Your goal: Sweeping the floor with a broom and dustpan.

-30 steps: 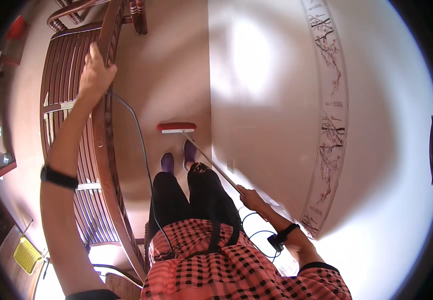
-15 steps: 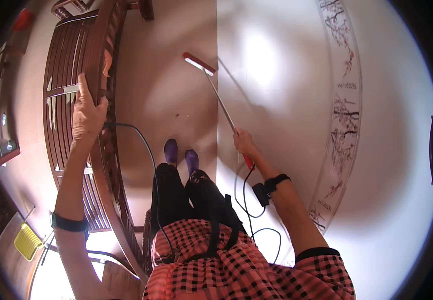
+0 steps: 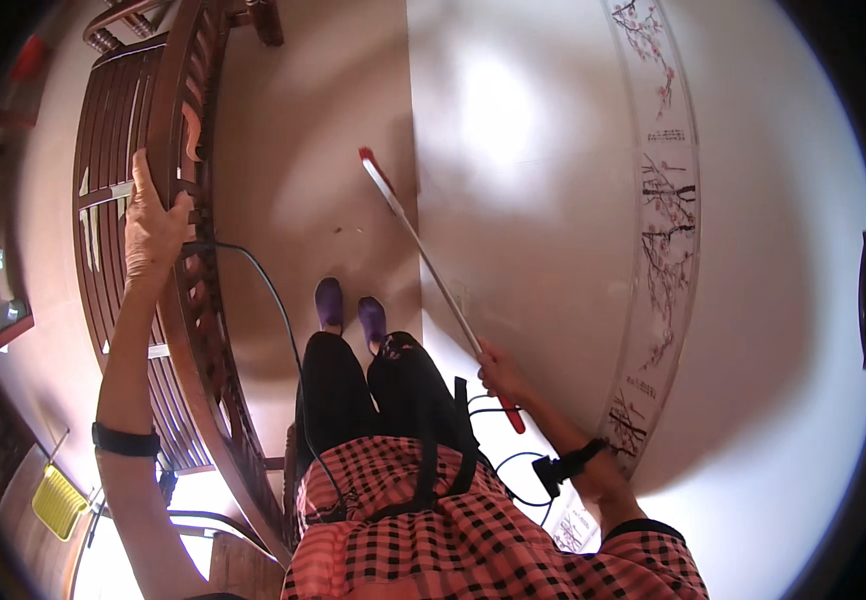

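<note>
My left hand [image 3: 153, 238] rests on the top rail of a dark wooden bench [image 3: 178, 130], its thumb on one side and its fingers over the other, gripping the rail. My right hand [image 3: 501, 372] is closed around the metal pole of a long-handled broom [image 3: 438, 280], just above its red grip end. The broom's narrow head, pale with a red edge, is down by the foot of the wall, ahead of my feet. It is seen nearly edge-on, so I cannot tell if it touches the floor.
A pale wall [image 3: 533, 220] with a branch-patterned border strip [image 3: 668, 205] rises on the right. Small dark bits [image 3: 338, 230] lie on the floor before my purple shoes [image 3: 328, 303]. A dark cable [image 3: 271, 285] runs from the bench side to my waist. A yellow dustpan-like item [image 3: 58, 502] is at lower left.
My right hand has drawn back toward my body. The broom head has come nearer and turned from broadside to nearly edge-on. My left hand stays on the bench rail.
</note>
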Motion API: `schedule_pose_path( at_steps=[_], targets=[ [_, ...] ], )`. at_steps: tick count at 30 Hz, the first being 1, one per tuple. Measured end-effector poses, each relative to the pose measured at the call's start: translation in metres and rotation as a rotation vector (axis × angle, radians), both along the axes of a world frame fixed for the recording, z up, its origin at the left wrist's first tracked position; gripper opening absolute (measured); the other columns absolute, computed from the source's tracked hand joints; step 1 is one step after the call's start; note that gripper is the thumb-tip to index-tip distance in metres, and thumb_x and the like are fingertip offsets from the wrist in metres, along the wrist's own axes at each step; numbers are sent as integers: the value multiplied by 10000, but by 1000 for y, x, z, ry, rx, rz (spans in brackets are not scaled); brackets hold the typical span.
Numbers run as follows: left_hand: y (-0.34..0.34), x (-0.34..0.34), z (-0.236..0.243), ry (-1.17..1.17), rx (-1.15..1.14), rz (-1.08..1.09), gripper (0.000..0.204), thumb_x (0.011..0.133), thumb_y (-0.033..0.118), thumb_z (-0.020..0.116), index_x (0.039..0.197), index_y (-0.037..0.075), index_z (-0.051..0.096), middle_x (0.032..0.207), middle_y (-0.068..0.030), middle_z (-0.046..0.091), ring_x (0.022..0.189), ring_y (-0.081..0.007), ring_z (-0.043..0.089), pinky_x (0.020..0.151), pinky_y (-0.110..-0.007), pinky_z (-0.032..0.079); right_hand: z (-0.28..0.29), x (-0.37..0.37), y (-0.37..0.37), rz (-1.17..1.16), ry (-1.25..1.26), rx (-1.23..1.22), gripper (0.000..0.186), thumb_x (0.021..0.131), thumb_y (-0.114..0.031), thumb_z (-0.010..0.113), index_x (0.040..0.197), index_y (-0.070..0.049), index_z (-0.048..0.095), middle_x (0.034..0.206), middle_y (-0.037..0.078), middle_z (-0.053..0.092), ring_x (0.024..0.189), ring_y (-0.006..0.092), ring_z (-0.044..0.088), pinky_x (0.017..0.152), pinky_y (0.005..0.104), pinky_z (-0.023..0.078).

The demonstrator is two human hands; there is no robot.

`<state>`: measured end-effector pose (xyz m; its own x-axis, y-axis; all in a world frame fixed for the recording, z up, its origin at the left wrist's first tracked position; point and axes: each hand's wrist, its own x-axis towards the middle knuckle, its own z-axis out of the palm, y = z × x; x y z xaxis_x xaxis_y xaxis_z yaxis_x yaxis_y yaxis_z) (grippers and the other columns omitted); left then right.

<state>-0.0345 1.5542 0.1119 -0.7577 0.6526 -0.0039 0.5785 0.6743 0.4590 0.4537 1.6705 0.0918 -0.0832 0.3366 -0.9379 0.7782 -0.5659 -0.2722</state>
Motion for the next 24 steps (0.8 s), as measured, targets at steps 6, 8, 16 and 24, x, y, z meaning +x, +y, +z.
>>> schedule_pose_path(
  at_steps=[6, 8, 16, 24],
  targets=[
    [9, 2, 9, -23, 0, 43, 729, 749, 126, 564, 1336, 89, 132, 1016, -252, 544, 914, -372, 562, 805, -412, 449, -59, -14, 18, 66, 63, 85, 210, 851, -139, 388, 1044, -90, 457, 516, 14, 414, 391, 120, 424, 333, 272, 384],
    [11, 5, 8, 4, 2, 33, 727, 750, 127, 562, 1335, 93, 133, 998, -246, 553, 900, -370, 569, 796, -411, 455, -74, -23, 7, 82, 38, 25, 80, 847, -123, 379, 881, -63, 421, 513, 20, 415, 371, 136, 425, 322, 281, 378],
    [0, -3, -3, 48, 10, 1, 691, 780, 121, 519, 1340, 83, 116, 1041, -227, 547, 896, -360, 574, 789, -406, 462, -24, 5, -6, 151, 160, -149, 69, 869, -133, 378, 841, -76, 405, 500, -4, 336, 367, 90, 341, 317, 243, 320],
    [5, 0, 7, 30, 24, -24, 663, 798, 121, 506, 1336, 52, 123, 954, -263, 562, 834, -359, 593, 768, -406, 473, 4, 21, -34, -142, -41, -173, 253, 871, -129, 336, 1105, -93, 423, 503, 4, 341, 356, 96, 337, 320, 244, 319]
  ],
)
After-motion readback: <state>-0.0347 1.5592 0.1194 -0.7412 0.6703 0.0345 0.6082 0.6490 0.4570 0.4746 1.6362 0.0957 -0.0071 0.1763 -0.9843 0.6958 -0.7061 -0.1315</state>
